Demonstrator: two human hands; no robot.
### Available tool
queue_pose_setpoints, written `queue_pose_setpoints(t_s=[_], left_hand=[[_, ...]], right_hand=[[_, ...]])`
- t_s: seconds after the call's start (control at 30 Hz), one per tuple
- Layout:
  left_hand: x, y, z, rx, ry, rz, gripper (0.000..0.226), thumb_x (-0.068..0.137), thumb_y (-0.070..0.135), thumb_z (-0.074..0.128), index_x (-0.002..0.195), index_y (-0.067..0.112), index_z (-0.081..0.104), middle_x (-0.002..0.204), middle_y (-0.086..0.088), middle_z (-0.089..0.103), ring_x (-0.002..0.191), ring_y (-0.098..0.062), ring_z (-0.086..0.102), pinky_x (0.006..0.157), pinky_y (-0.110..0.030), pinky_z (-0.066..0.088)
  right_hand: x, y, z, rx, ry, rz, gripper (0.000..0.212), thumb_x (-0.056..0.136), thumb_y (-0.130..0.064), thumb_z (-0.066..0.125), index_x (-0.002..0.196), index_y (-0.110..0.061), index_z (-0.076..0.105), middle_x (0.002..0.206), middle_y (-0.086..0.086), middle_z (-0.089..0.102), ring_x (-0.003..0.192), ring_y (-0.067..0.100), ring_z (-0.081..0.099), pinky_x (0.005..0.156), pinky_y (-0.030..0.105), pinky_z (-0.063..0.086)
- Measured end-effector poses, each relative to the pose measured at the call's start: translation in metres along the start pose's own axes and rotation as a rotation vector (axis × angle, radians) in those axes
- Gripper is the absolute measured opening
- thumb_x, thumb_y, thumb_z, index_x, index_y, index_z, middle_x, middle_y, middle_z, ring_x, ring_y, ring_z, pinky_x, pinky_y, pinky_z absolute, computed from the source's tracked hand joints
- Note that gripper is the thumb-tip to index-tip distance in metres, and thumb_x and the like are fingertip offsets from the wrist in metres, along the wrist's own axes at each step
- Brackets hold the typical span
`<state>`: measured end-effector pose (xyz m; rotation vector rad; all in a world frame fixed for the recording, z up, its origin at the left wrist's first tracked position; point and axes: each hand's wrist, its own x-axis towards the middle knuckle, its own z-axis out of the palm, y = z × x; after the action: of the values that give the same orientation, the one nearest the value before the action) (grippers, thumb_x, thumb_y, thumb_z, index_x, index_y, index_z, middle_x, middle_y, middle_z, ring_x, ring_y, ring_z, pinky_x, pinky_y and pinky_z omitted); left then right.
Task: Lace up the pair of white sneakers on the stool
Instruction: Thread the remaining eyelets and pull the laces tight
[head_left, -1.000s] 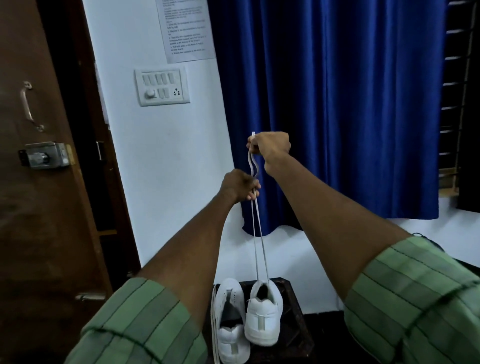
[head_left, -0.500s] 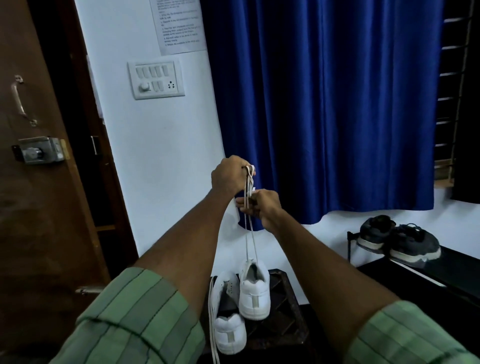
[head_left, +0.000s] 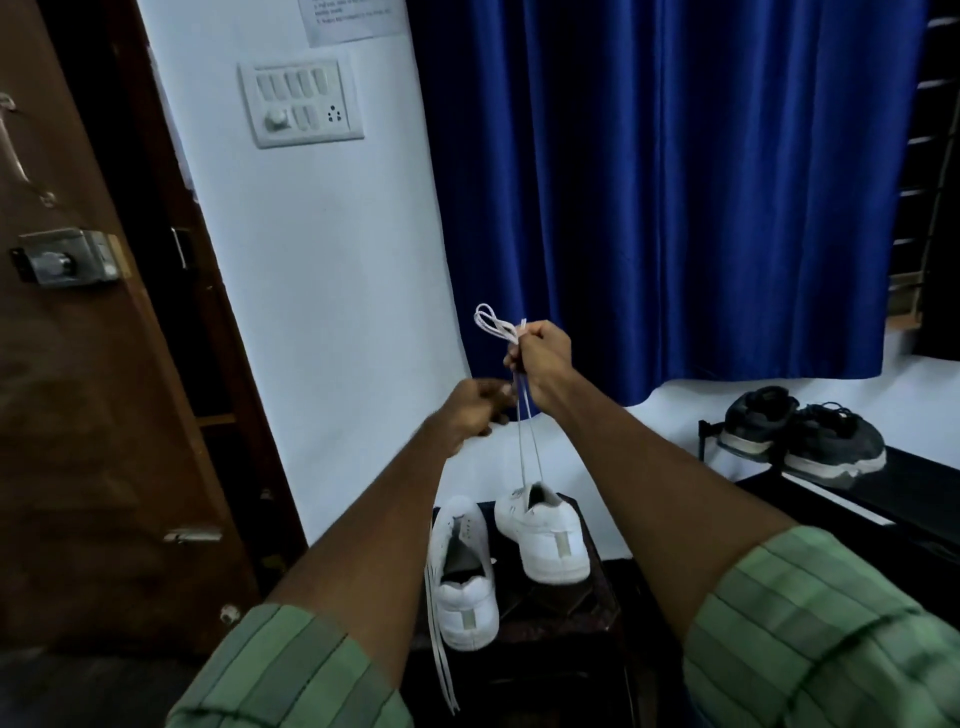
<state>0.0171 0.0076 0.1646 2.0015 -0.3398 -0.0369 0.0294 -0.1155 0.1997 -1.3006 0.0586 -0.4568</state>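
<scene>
Nearest the camera: two green striped sleeves, left (head_left: 291, 670) and right (head_left: 810, 634), with bare forearms reaching forward and up.

Below and between the forearms: dark stool (head_left: 561, 613) bearing both white sneakers, heels toward the camera. Left sneaker (head_left: 465, 577) flat on the seat, a loose white lace (head_left: 441, 654) trailing from it over the stool's near edge. Right sneaker (head_left: 545, 535) tilted, toe end raised, two strands of its lace (head_left: 527, 441) running straight up from the tongue area.

Above the sneakers: right hand (head_left: 543, 364) closed in a fist around both strands of that lace, a small loop and the lace tips sticking out above the knuckles. Left hand (head_left: 472, 408) lower and just beside the strands, fingers curled, blurred by motion; whether touching or gripping the lace, cannot tell.

To the right, beyond the stool: black rack (head_left: 852, 499) carrying a pair of dark sneakers (head_left: 800, 436) side by side.

To the left: brown wooden door (head_left: 67, 415) with a metal lock (head_left: 67, 257) and latch.

Farthest: pale wall (head_left: 332, 312) with a switch panel (head_left: 301, 104) and the lower edge of a printed notice (head_left: 353, 18) above it; blue curtain (head_left: 675, 182) hanging to the right, a barred window (head_left: 930, 156) at its far edge.
</scene>
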Motion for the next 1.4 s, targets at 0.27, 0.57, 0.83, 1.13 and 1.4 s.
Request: queue_pose_setpoints(t_s=[0.27, 0.57, 0.83, 1.13, 1.4], left_hand=[[0.0, -0.049, 0.049, -0.044, -0.079, -0.082, 0.02, 0.102, 0.005, 0.05, 0.087, 0.005, 0.065, 0.091, -0.011, 0.068, 0.06, -0.01, 0.058, 0.053, -0.018, 0.037], [0.01, -0.109, 0.075, 0.135, 0.233, 0.07, 0.024, 0.094, 0.002, 0.058, 0.082, 0.006, 0.078, 0.075, -0.008, 0.076, 0.063, -0.016, 0.072, 0.06, -0.023, 0.057], [-0.024, -0.117, 0.095, 0.392, 0.228, 0.116, 0.012, 0.087, 0.02, 0.076, 0.078, 0.02, 0.084, 0.076, 0.007, 0.078, 0.072, -0.01, 0.071, 0.07, -0.023, 0.055], [-0.042, -0.122, 0.111, 0.496, 0.045, -0.035, 0.01, 0.069, 0.012, 0.081, 0.077, 0.017, 0.084, 0.079, 0.006, 0.079, 0.078, -0.013, 0.075, 0.076, -0.026, 0.06], [-0.038, -0.122, 0.136, 0.91, 0.01, 0.072, 0.026, 0.087, 0.031, 0.073, 0.106, 0.013, 0.071, 0.109, -0.013, 0.07, 0.102, -0.034, 0.068, 0.082, -0.038, 0.051]], right_hand=[[-0.003, 0.021, -0.019, 0.02, -0.004, 0.003, 0.016, 0.107, -0.007, 0.049, 0.098, -0.004, 0.061, 0.064, 0.007, 0.054, 0.052, 0.015, 0.052, 0.053, 0.026, 0.05], [-0.038, 0.128, -0.085, -0.225, 0.032, 0.156, 0.014, 0.102, -0.005, 0.057, 0.093, -0.005, 0.068, 0.072, 0.014, 0.067, 0.059, 0.021, 0.063, 0.046, 0.023, 0.048], [-0.083, 0.184, -0.132, -0.781, -0.138, 0.016, 0.012, 0.087, -0.007, 0.075, 0.078, -0.014, 0.081, 0.072, 0.007, 0.074, 0.069, 0.012, 0.065, 0.061, 0.022, 0.05], [-0.085, 0.177, -0.142, -1.092, -0.365, -0.031, 0.014, 0.077, -0.008, 0.079, 0.085, -0.017, 0.085, 0.076, 0.003, 0.075, 0.076, 0.015, 0.066, 0.065, 0.026, 0.042], [-0.089, 0.174, -0.151, -0.943, -0.039, -0.063, 0.028, 0.068, -0.004, 0.075, 0.067, -0.031, 0.079, 0.064, -0.014, 0.072, 0.065, 0.004, 0.069, 0.062, 0.02, 0.053]])
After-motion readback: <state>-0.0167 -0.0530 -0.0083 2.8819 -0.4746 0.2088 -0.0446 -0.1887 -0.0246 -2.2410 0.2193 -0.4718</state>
